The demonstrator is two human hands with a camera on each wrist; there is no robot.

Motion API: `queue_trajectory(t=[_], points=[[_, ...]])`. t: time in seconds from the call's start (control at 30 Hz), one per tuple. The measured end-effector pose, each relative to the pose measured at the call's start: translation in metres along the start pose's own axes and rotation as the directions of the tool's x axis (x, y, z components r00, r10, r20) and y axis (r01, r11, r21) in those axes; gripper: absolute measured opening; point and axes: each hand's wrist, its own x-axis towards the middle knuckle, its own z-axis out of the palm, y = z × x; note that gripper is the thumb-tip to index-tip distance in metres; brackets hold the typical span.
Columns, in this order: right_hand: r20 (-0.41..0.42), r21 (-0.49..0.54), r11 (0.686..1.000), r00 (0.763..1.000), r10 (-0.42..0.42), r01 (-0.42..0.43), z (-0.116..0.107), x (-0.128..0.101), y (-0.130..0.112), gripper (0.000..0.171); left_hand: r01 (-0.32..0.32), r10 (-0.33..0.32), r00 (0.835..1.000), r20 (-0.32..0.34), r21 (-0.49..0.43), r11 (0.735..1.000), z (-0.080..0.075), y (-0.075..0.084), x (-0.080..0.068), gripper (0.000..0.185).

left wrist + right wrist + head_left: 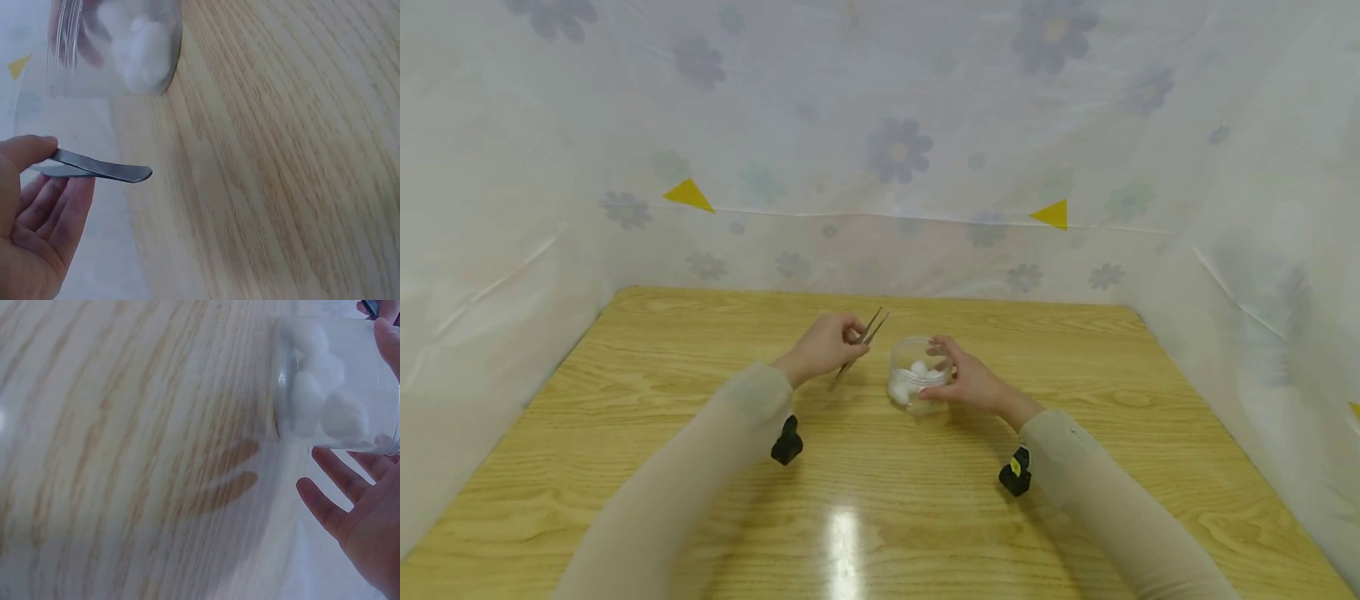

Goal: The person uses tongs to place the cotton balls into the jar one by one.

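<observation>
Clear plastic, thin-walled and light, the jar (917, 375) stands on the wooden table (1075, 358) with white cotton balls (325, 406) inside — soft, nearly weightless. The right hand (967, 379) curls round its wall. The left hand (823, 343) pinches metal tweezers (861, 340) mid-shank — stiff, springy, likely slick, best held there.

Wooden table (880, 517), floral plastic sheeting (895, 150) behind
</observation>
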Motion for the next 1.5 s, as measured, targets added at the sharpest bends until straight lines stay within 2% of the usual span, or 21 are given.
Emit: queue_trajectory(t=[0.17, 0.3, 0.37, 0.47, 0.5, 0.6, 0.67, 0.77, 0.93, 1.1, 1.33, 1.5], points=[[0.0, -0.002, 1.0, 1.0, 0.003, -0.003, -0.001, 0.0, 0.001, 0.092, 0.098, -0.101, 0.993, -0.061, -0.048, 0.994, 0.007, -0.001, 0.0, 0.028], [0.001, -0.004, 1.0, 1.0, 0.003, -0.003, -0.001, 0.0, 0.002, 0.091, 0.149, -0.152, 0.984, -0.095, -0.036, 0.988, 0.015, -0.004, 0.0, 0.026], [0.001, -0.004, 1.0, 1.0, 0.004, -0.004, -0.001, 0.0, 0.002, 0.091, 0.18, -0.18, 0.979, -0.093, -0.015, 0.984, 0.018, -0.004, 0.0, 0.026], [0.001, -0.004, 1.0, 1.0, 0.005, -0.005, -0.001, 0.0, 0.002, 0.092, 0.209, -0.208, 0.976, -0.071, 0.008, 0.978, 0.021, -0.003, -0.002, 0.014], [0.001, -0.002, 1.0, 1.0, 0.006, -0.006, -0.001, 0.0, 0.002, 0.091, 0.215, -0.214, 0.975, -0.063, 0.026, 0.976, 0.023, -0.004, -0.001, 0.015], [0.002, -0.002, 1.0, 1.0, 0.008, -0.008, -0.001, 0.001, 0.001, 0.091, 0.229, -0.226, 0.973, -0.055, 0.07, 0.971, 0.028, -0.008, 0.002, 0.037], [0.001, 0.0, 1.0, 1.0, 0.01, -0.01, -0.001, 0.001, 0.0, 0.091, 0.242, -0.238, 0.97, -0.055, 0.094, 0.966, 0.032, -0.012, 0.005, 0.045], [0.005, 0.005, 1.0, 1.0, 0.012, -0.012, -0.001, 0.001, -0.001, 0.091, 0.268, -0.263, 0.963, -0.055, 0.109, 0.957, 0.037, -0.015, 0.006, 0.044], [0.009, 0.015, 1.0, 1.0, 0.012, -0.013, 0.001, 0.002, -0.001, 0.092, 0.312, -0.309, 0.95, -0.05, 0.077, 0.947, 0.042, -0.014, 0.003, 0.039], [0.003, 0.009, 1.0, 1.0, 0.008, -0.008, 0.001, 0.002, -0.001, 0.092, 0.324, -0.321, 0.945, -0.065, 0.053, 0.945, 0.046, -0.012, 0.0, 0.037], [-0.001, 0.003, 1.0, 1.0, 0.009, -0.009, 0.001, 0.001, -0.001, 0.091, 0.321, -0.318, 0.945, -0.071, 0.032, 0.947, 0.048, -0.009, -0.003, 0.017], [-0.001, -0.001, 1.0, 1.0, 0.016, -0.016, 0.001, 0.0, 0.001, 0.097, 0.317, -0.313, 0.946, -0.083, 0.04, 0.947, 0.049, -0.011, -0.004, 0.024]])
